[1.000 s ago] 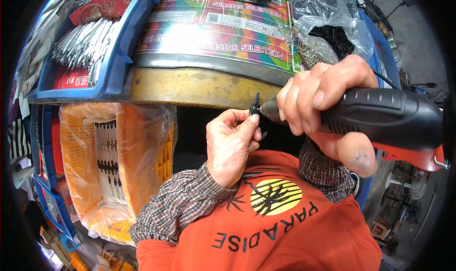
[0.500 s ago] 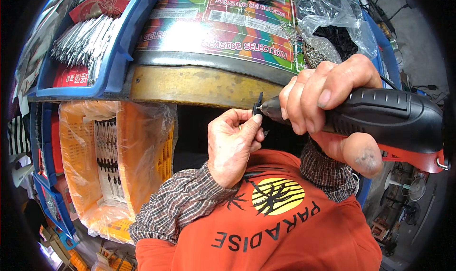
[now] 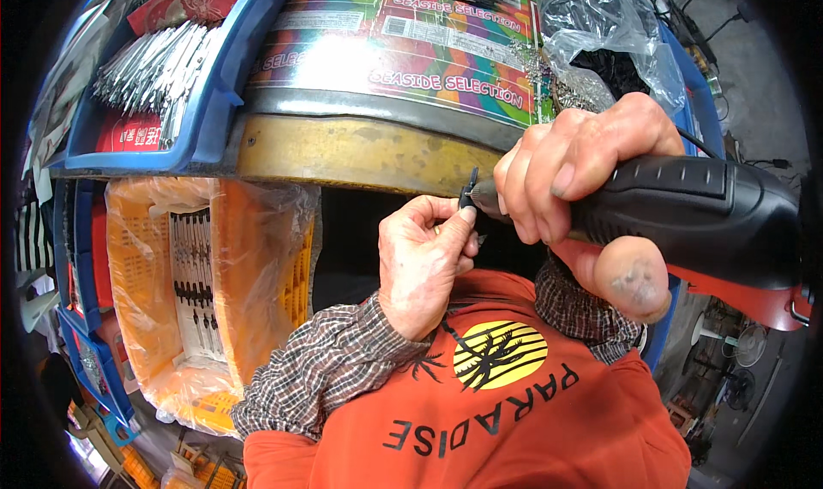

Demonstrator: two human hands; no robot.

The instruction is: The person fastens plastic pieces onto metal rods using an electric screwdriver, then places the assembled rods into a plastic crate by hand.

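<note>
Between the thumb and fingertips of my left hand [image 3: 420, 262] is a small black part [image 3: 469, 193], held just off the table's front edge. My right hand [image 3: 591, 163] wraps round a black and red electric screwdriver [image 3: 686, 210], which lies sideways with its nose pointing left. The screwdriver's tip meets the black part close to my left fingertips. Exactly where the bit sits on it is too small to make out. My right thumb sticks out below the tool's body.
A yellowish front edge [image 3: 351, 150] borders the worktable. Left stands a blue bin [image 3: 214, 86] of thin metal strips [image 3: 154, 69]; below it, a plastic-lined orange crate [image 3: 129, 266] holds strips with black parts [image 3: 193, 275]. Back right are small metal pieces [image 3: 579, 96] and a clear bag [image 3: 591, 9].
My right hand and the screwdriver have shifted slightly left, bringing the tip closer against the black part. The left hand keeps its pinch with hardly any movement.
</note>
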